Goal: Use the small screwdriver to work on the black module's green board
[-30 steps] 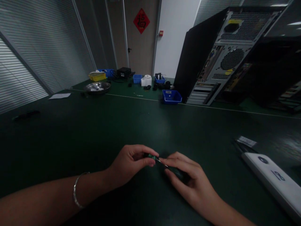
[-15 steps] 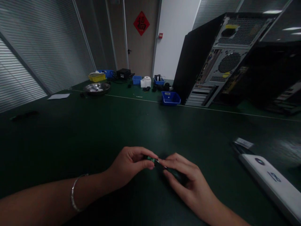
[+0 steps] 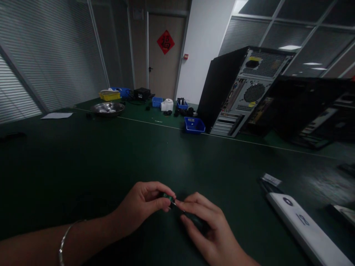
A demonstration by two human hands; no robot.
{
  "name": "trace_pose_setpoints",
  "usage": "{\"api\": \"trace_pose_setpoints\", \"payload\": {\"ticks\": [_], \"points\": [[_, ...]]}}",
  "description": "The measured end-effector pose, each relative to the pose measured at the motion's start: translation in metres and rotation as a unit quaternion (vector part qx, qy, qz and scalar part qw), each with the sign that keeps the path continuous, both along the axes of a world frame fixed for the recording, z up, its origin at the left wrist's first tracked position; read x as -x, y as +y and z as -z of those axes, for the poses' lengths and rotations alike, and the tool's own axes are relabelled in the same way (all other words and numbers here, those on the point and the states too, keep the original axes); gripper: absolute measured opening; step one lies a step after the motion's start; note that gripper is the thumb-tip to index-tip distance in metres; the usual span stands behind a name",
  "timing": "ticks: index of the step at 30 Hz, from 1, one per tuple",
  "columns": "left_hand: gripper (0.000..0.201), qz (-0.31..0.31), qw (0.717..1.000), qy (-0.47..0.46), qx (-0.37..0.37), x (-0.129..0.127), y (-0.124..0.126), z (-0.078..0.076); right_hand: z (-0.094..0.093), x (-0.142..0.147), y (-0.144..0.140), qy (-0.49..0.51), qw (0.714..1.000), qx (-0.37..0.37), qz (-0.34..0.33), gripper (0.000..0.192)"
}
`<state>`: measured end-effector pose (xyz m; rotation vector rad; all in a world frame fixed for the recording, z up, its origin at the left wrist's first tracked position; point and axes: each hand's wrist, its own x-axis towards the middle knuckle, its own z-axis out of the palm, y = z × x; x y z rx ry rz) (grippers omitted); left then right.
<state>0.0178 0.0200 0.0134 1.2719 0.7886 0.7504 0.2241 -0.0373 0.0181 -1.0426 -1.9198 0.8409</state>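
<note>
Left hand (image 3: 141, 208) pinches a small green part (image 3: 167, 197) between thumb and fingertips, grip closed on it, held just above the surface (image 3: 111, 155). Right hand (image 3: 206, 229) has its grip closed around a thin dark tool (image 3: 194, 220); metal tip (image 3: 174, 202) meets the part's edge. Looks like a small screwdriver, too dim to be sure.

Step in hand, by my read: working the tip into the part, mid-fastening or prying. Next move calls for steady tip alignment, light pressure, and a firm pinch on the part so it doesn't twist. White device (image 3: 305, 231) lies well apart to the right, untouched.
</note>
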Motion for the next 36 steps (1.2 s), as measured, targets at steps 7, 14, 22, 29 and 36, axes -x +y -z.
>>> {"api": "trace_pose_setpoints", "payload": {"ticks": [7,14,22,29,36], "points": [[0.014,-0.039,0.988,0.105,-0.102,0.008,0.011,-0.008,0.000,0.000,0.001,0.027,0.999,-0.008,0.029,0.035],[0.015,0.073,0.895,0.294,-0.327,0.005,0.004,-0.015,0.002,0.001,0.003,0.038,0.998,0.004,0.049,0.031],[0.023,0.053,0.876,0.298,-0.375,0.005,0.003,-0.009,0.002,0.000,0.004,0.032,0.999,0.005,0.043,0.029],[0.050,0.052,0.831,0.363,-0.419,0.004,-0.008,-0.012,0.004,0.000,0.002,-0.010,0.998,-0.003,0.064,0.017],[0.026,0.056,0.891,0.309,-0.327,0.002,-0.008,-0.012,0.009,0.008,0.003,-0.146,0.984,0.035,0.100,0.021]]}}
